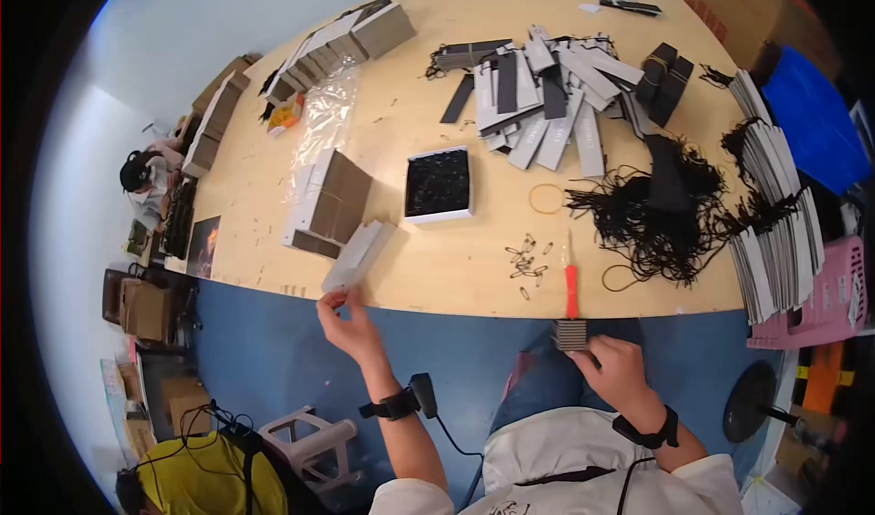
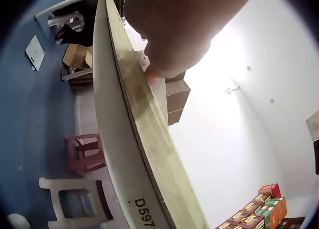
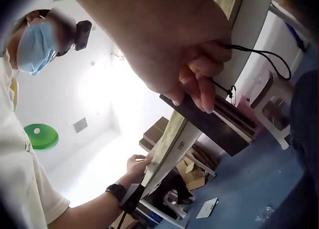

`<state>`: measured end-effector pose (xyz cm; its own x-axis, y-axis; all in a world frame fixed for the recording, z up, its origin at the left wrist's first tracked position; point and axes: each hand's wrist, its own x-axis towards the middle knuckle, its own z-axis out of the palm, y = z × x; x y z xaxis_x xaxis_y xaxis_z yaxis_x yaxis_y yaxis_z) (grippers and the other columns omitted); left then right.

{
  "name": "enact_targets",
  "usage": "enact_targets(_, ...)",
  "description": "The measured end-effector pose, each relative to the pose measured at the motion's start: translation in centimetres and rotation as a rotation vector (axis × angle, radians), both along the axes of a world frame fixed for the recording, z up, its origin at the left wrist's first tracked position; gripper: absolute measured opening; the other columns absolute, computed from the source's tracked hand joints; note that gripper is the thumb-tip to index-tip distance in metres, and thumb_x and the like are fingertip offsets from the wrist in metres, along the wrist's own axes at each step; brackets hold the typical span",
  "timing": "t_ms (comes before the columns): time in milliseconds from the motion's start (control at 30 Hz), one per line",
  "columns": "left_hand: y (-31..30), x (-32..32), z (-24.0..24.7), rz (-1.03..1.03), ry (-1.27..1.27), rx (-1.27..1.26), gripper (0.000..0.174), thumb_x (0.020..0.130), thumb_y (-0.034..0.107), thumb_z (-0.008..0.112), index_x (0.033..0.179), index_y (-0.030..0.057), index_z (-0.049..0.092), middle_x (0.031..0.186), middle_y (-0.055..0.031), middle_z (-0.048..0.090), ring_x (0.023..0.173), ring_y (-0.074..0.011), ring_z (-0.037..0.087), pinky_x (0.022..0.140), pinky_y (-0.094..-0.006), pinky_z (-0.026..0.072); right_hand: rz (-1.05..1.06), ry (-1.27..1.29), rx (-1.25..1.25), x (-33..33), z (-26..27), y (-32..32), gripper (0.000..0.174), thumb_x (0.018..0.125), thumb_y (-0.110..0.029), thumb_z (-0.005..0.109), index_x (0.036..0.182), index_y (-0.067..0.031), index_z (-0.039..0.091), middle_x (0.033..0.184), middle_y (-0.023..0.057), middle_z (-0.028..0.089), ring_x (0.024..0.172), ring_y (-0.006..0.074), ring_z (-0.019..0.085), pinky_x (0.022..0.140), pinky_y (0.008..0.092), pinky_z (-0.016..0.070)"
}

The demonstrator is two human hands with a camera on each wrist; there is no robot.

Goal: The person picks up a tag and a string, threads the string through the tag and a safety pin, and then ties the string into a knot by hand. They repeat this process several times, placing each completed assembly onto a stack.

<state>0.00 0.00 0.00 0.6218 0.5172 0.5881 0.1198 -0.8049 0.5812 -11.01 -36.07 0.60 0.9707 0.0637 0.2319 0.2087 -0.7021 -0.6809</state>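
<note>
My left hand is at the table's front edge, its fingertips touching the near end of a low pile of pale tags. In the left wrist view its fingertips rest against the tags. My right hand grips a small stack of dark tags with pale edges, held just off the table's front edge. The right wrist view shows fingers and thumb around the stack, with a black cord looping out from the hand.
Behind the pale pile stands a banded block of tags. A white box holds black pieces. Safety pins, a red-handled awl, black cords and scattered tags lie about. A person sits far left.
</note>
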Motion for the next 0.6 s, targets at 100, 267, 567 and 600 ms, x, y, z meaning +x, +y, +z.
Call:
enact_targets(100, 0.3, 0.1, 0.3, -0.056, -0.085, -0.123, 0.015, 0.087, 0.012, 0.071, 0.088, 0.0040, 0.058, 0.081, -0.0027, 0.061, 0.074, -0.0171, 0.056, 0.073, -0.0294, 0.0448, -0.002, -0.025, 0.018, -0.4, 0.3, -0.1, 0.022, 0.081, -0.021, 0.074, 0.070, -0.0076, 0.060, 0.061, 0.0055, 0.057, 0.051, 0.0246, 0.057, 0.047, 0.0349, 0.0443)
enact_targets(267, 1.5, 0.3, -1.0, -0.145, -0.180, -0.431, 0.020, 0.086, 0.014, 0.074, 0.087, 0.0010, 0.058, 0.079, -0.0006, 0.060, 0.068, -0.0070, 0.051, 0.062, -0.0212, 0.0419, -0.002, -0.001, 0.007, -0.5, 0.5, -0.1, 0.023, 0.082, -0.023, 0.073, 0.070, -0.0072, 0.060, 0.061, 0.0061, 0.057, 0.052, 0.0253, 0.057, 0.047, 0.0355, 0.0446)
enact_targets(567, 0.9, -0.6, -0.2, -0.049, -0.222, -0.423, 0.015, 0.092, 0.012, 0.066, 0.091, -0.0004, 0.057, 0.082, -0.0024, 0.059, 0.073, -0.0092, 0.054, 0.066, -0.0229, 0.0455, 0.008, 0.024, -0.016, -0.8, 0.4, -0.5, 0.024, 0.083, -0.026, 0.072, 0.073, -0.0070, 0.062, 0.060, 0.0061, 0.058, 0.052, 0.0253, 0.058, 0.049, 0.0351, 0.0456)
enact_targets(600, 0.9, -0.8, -0.1, -0.049, -0.224, -0.423, 0.015, 0.092, 0.012, 0.066, 0.091, -0.0004, 0.057, 0.082, -0.0024, 0.059, 0.073, -0.0092, 0.054, 0.066, -0.0229, 0.0455, 0.008, 0.023, -0.016, -0.9, 0.4, -0.6, 0.024, 0.083, -0.026, 0.072, 0.073, -0.0070, 0.062, 0.060, 0.0061, 0.058, 0.052, 0.0253, 0.058, 0.049, 0.0351, 0.0456)
